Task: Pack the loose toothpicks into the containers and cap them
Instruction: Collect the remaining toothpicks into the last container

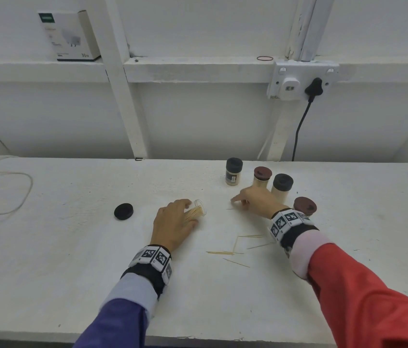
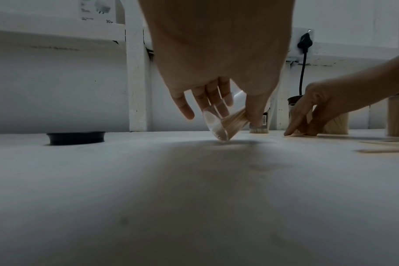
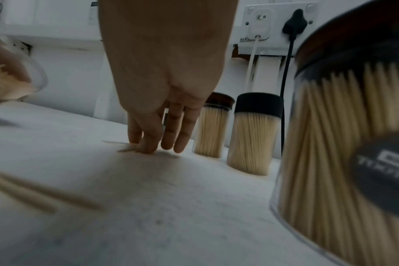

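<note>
My left hand (image 1: 191,213) grips a clear open container (image 1: 199,209) partly filled with toothpicks. The container is tilted, its base on the white table (image 1: 72,259) and its mouth facing right; it shows again in the left wrist view (image 2: 223,124). Its black cap (image 1: 123,211) lies flat to the left. My right hand (image 1: 238,203) reaches across, and its straight fingertips (image 3: 146,147) press on a loose toothpick (image 3: 125,146) lying on the table. Several more loose toothpicks (image 1: 235,247) lie scattered between my wrists.
Several capped, full containers stand at the back right: black-capped (image 1: 234,171), brown-capped (image 1: 262,177), black-capped (image 1: 282,187) and brown-capped (image 1: 304,205) beside my right wrist. On the wall are a socket with a black plug (image 1: 313,86) and a boxed charger (image 1: 70,36). White cables (image 1: 2,192) lie far left.
</note>
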`<state>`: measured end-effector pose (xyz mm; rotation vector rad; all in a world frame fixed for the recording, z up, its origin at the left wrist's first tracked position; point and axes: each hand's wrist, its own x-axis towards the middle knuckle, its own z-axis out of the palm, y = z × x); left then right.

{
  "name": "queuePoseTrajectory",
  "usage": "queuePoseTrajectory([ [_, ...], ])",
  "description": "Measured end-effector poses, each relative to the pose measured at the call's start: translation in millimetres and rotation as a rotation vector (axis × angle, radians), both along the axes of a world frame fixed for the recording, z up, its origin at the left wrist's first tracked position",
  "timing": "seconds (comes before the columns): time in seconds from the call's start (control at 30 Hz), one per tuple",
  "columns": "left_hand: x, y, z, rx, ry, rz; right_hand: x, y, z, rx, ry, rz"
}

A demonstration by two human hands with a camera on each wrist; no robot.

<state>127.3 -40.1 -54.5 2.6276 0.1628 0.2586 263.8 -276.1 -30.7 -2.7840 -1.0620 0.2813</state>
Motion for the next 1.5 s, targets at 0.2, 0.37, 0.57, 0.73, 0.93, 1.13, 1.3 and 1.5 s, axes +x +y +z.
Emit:
queuePoseTrajectory([
  [0.2,0.3,0.3,-0.5,0.000,0.008,-0.004,-1.3,3.4,-4.4,-0.121,-0.172,-0.001],
  [0.37,-1.1,0.3,-1.1,-0.007,0.008,-0.005,-4.4,1.0,-9.2,-0.193,-0.212,0.033],
  [0.57,0.5,0.1,-1.3,-0.006,0.016,-0.014,-9.8,1.5,-8.2,-0.237,-0.120,0.009],
  [0.73,1.0,-0.2,-0.6,-0.009,0.031,0.011,-3.8,-4.0,-5.9,-0.211,-0.015,-0.119],
  [0.93,1.1,-0.1,-0.9,-0.007,0.042,0.008,-15.7,-7.7,0.4,-0.308,-0.156,-0.094],
  [1.13,1.2,0.1,-2.4,-0.022,0.039,-0.010,-25.6,-5.0,19.1,-0.080,0.012,-0.140],
  [1.3,0.8,-1.2,-1.5,-0.039,0.037,-0.052,-41.3,24.5,44.4,0.179,0.089,-0.032],
  [1.5,-0.2,-5.8,1.3,-0.063,0.032,-0.153,-55.9,54.4,46.7,-0.035,-0.236,0.110],
])
